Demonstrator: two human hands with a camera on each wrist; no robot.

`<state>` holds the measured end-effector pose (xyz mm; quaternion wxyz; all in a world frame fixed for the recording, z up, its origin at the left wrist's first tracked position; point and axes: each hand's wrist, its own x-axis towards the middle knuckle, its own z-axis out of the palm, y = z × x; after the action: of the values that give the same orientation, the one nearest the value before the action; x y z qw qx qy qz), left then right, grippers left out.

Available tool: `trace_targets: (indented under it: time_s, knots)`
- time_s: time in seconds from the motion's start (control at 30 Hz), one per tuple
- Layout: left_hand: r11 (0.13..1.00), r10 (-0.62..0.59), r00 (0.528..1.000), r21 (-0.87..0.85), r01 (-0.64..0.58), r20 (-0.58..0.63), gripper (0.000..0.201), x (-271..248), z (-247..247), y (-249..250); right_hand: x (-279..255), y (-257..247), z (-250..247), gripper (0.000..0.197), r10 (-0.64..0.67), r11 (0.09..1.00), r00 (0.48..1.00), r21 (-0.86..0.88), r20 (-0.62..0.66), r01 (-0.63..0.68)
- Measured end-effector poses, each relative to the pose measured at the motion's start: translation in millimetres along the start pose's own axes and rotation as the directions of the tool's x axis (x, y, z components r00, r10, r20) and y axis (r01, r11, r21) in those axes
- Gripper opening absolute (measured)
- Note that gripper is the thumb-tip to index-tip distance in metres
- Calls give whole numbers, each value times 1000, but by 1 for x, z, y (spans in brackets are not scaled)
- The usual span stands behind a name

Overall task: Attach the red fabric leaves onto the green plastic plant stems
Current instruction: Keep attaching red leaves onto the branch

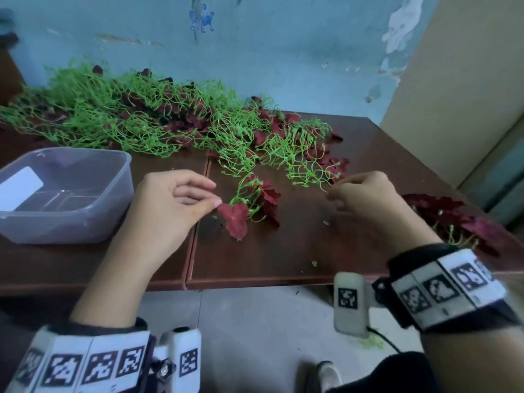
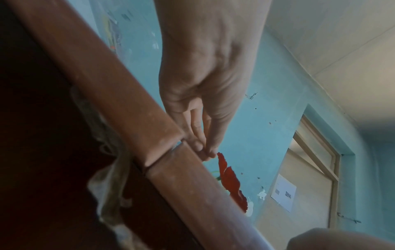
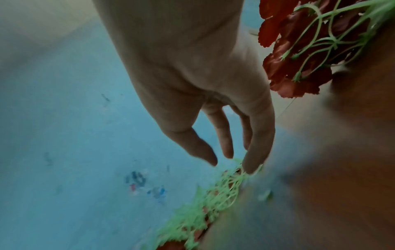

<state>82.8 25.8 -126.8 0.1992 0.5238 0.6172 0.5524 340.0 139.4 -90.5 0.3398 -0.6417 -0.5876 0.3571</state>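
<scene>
A small green stem sprig (image 1: 244,192) with dark red leaves lies mid-table. My left hand (image 1: 216,202) pinches the edge of a red fabric leaf (image 1: 234,218) at its near end; in the left wrist view the thumb and fingers (image 2: 210,154) meet at the tip of that leaf (image 2: 229,181). To the right, my right hand (image 1: 332,194) reaches with loosely straight fingers into the edge of the tangled green stems (image 1: 307,171). In the right wrist view one fingertip (image 3: 251,167) touches those stems (image 3: 226,184), and nothing is held.
A large heap of green stems and red leaves (image 1: 136,117) runs along the back of the brown table (image 1: 283,251). An empty clear plastic tub (image 1: 85,222) stands at the left. A bunch with leaves on it (image 1: 459,219) lies by my right wrist.
</scene>
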Motion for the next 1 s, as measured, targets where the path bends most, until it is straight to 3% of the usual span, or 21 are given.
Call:
trace_targets:
  time_s: [0.07, 0.2, 0.27, 0.33, 0.43, 0.53, 0.87, 1.0]
  knots:
    - [1000, 13, 1000, 27, -13, 7, 21, -1, 0, 0, 15, -10, -7, 16, 135, 987, 986, 71, 98, -142]
    - [994, -1, 999, 112, -3, 32, 24, -3, 1, -2, 40, -15, -7, 26, 271, 917, 926, -362, 262, -165]
    - [994, -25, 998, 103, 20, 52, 27, -4, 0, -6, 43, -15, 0, 28, 329, 877, 892, -451, 310, -167]
    - [997, -40, 998, 75, 35, 56, 25, -4, -3, -9, 46, -16, 3, 28, 271, 865, 923, -490, 273, -109]
    - [998, -43, 998, 55, 40, 45, 23, -4, -5, -10, 48, -17, 4, 26, 65, 832, 984, -554, 165, 38]
    - [997, -59, 997, 49, 56, 46, 20, -4, -3, -10, 55, -13, 8, 32, -31, 839, 991, -535, 129, 96]
    - [997, -59, 997, 50, 56, 52, 23, -2, 2, -11, 59, -9, 11, 35, -82, 905, 982, -399, 168, 144]
    - [996, -51, 997, 73, 47, 51, 24, -4, 4, -10, 61, -12, 10, 27, -74, 917, 989, -380, 129, 119]
